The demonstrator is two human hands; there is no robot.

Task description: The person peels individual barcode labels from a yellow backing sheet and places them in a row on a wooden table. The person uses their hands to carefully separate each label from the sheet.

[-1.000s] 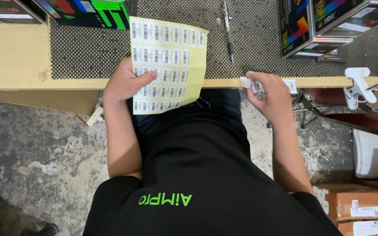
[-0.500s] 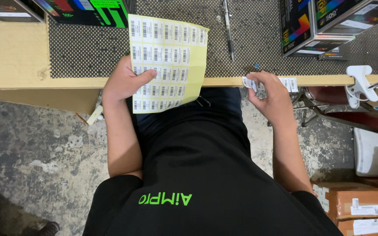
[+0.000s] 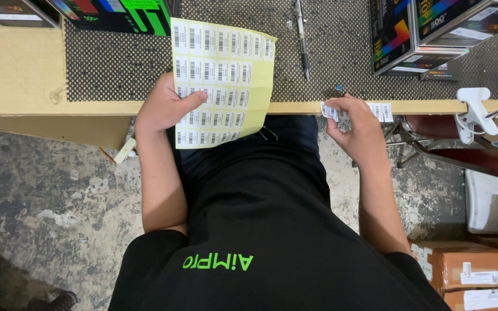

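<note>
Yellow sheet: a yellow backing sheet of barcode labels (image 3: 217, 80) lies half on the bench, its lower part hanging past the front edge over the person's lap; white labels fill most rows, and a bare yellow strip runs down its right side.
Left hand: the left hand (image 3: 165, 106) is clamped on the sheet's left edge, thumb across the front of the labels, fingers behind.
Right hand: the right hand (image 3: 355, 124) is closed, fingertips pinching a single peeled label (image 3: 329, 110) at the bench's front edge.
Stuck label: another white barcode label (image 3: 381, 110) sits on the bench edge just beside the right hand's fingers.
Bench: a wooden bench (image 3: 18, 69) carries a dark perforated mat (image 3: 116, 69) under the sheet.
Pen: a pen (image 3: 302, 37) lies on the mat, to the right of the sheet and apart from it.
Boxes: colourful printed boxes (image 3: 410, 34) stand at the upper right of the mat; a black and green box (image 3: 116, 14) stands at the upper left, touching the sheet's top corner.
Clip: a white clamp (image 3: 474, 112) grips the bench edge at far right.
Floor: brown cardboard parcels (image 3: 474, 270) rest on the floor at lower right.
</note>
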